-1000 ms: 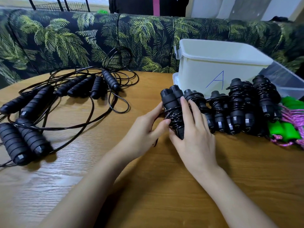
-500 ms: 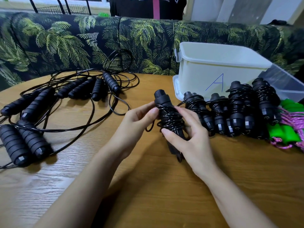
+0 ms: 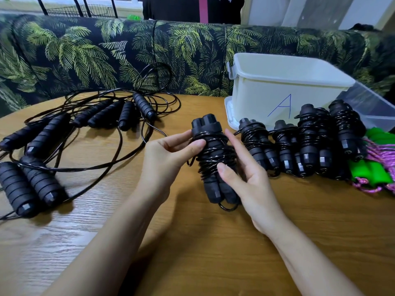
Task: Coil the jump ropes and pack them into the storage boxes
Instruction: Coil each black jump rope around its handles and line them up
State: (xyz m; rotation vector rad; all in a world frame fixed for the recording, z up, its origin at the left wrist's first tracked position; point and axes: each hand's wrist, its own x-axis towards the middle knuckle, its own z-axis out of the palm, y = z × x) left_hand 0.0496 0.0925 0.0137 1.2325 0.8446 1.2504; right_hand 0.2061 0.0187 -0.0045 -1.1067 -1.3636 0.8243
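A coiled black jump rope, its cord wound round its two handles, is held upright above the table between both hands. My left hand pinches the wound cord near the top with thumb and fingers. My right hand grips the bundle from the right, thumb pressed on the cord. Several coiled black ropes lie in a row to the right, before the white storage box marked "A". Loose uncoiled black ropes sprawl on the left.
A clear plastic box stands right of the white one. A pink rope with green handles lies at the right edge. A leaf-patterned sofa runs behind the wooden table. A person in dark clothes stands beyond it.
The bundle has been lifted off the row of coiled ropes and brought toward me, turned upright. Both hands moved with it.
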